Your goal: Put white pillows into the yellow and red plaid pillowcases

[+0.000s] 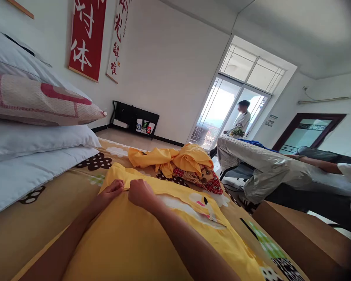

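A yellow pillowcase [117,238] with a cartoon print lies spread in front of me on the bed. A long slit runs across it to the right, and white material [178,205] shows through. My left hand [114,188] is closed on the fabric near the slit's left end. Close beside it, my right hand [140,193] is also closed on the pillowcase, knuckles up. The fingertips of both are partly hidden, so the exact grip on the edge is hard to see. Just beyond lies a crumpled orange-yellow cloth [190,158] on a red checked piece [218,186].
White pillows [43,136] and a patterned pillow [32,99] are stacked at left on the patterned bed sheet [55,199]. A cardboard box [304,230] stands at right, near a plastic-covered table [260,160]. One person [244,117] stands by the glass doors; another person's arm [321,164] reaches in at right.
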